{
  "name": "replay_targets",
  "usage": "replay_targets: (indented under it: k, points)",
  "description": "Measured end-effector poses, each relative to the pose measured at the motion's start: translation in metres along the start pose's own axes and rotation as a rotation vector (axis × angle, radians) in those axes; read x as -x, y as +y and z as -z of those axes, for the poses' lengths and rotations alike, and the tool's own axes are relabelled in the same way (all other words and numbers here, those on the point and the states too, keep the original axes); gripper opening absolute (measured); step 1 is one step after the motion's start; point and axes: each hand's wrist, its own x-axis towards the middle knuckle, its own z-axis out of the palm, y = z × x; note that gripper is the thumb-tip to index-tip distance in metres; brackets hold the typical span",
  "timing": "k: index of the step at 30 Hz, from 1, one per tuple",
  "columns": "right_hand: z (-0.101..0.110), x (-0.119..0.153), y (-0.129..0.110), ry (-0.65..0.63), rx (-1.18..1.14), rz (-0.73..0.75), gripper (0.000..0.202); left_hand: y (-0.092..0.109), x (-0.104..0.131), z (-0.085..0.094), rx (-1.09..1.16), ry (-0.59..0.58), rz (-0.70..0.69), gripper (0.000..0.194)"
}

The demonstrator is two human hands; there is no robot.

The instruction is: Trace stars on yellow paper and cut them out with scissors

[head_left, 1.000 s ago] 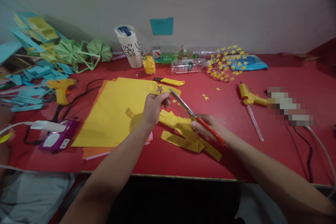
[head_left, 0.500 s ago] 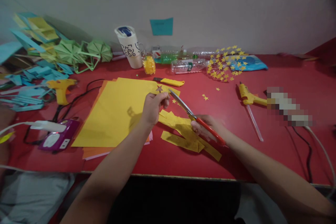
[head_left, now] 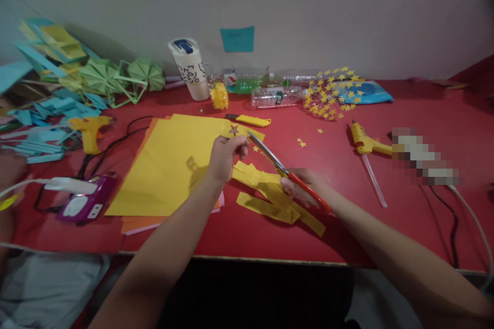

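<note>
My left hand point(head_left: 227, 157) pinches a small paper star point(head_left: 233, 130) that sticks up above the fingertips. In my right hand point(head_left: 299, 185) is a pair of scissors point(head_left: 287, 172) with red handles, its blades pointing up and left toward the left fingertips. The blades look closed together and do not touch the star. Below the hands lie yellow paper strips point(head_left: 266, 193). A stack of yellow sheets point(head_left: 154, 164) is under and left of my left hand. Loose small stars point(head_left: 302, 143) rest on the red table behind the scissors.
A yellow utility knife point(head_left: 252, 121), a white cup point(head_left: 192, 72) and clear bottles point(head_left: 276, 96) stand or lie at the back. To the right is a glue gun point(head_left: 365, 141); another glue gun point(head_left: 90, 131) sits left near a purple power strip point(head_left: 87, 200). Star-covered clear plastic point(head_left: 332, 95) lies behind.
My two hands, the star and the scissors have barely moved. At the far left, another person's arm has shifted slightly.
</note>
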Motion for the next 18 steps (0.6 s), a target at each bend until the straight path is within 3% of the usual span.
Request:
replay_targets:
  k: [13,18]
  points:
    - [0.0012,-0.0018,0.0037,0.004,0.009,-0.02,0.057,-0.0013,-0.0013,0.0009,0.021,-0.007,-0.007,0.022]
    - [0.0007,-0.0028,0.0033,0.013,0.047,-0.023,0.054,-0.0009,-0.0037,0.0024,0.033,0.092,0.0,0.015]
